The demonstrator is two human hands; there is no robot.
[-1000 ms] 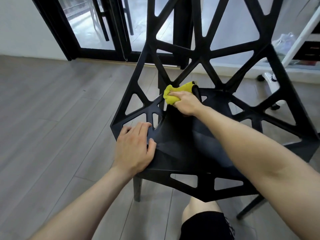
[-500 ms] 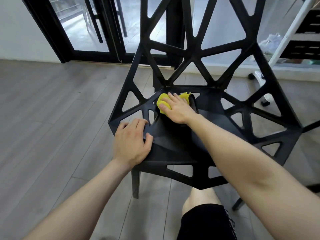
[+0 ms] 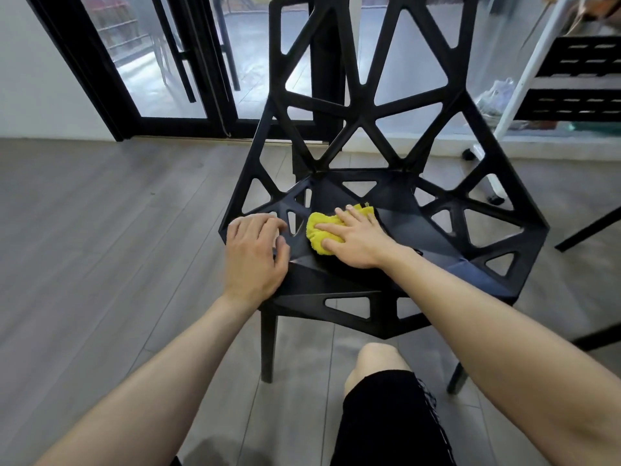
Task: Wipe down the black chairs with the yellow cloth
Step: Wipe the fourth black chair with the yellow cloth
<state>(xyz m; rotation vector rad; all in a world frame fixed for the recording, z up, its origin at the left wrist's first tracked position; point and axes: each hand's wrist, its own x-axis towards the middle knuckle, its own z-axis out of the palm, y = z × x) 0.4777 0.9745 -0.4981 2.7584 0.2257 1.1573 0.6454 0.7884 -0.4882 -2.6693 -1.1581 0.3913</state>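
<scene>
A black chair (image 3: 433, 253) with triangular cut-outs faces me, its backrest rising at the far side. The yellow cloth (image 3: 317, 232) lies bunched on the left part of the seat. My right hand (image 3: 356, 242) presses flat on the cloth, fingers spread over it. My left hand (image 3: 253, 255) rests on the seat's front left corner, gripping the chair's edge beside the cloth.
Grey wood flooring (image 3: 100, 247) surrounds the chair. Black-framed glass doors (image 3: 174, 68) stand behind it. A white rack on castors (image 3: 524, 72) stands at the back right, and a black leg of other furniture (image 3: 588, 230) enters at right. My knee (image 3: 379, 361) is below the seat.
My right hand has dragged the yellow cloth from the back of the seat toward the front left. My left hand stays on the seat corner.
</scene>
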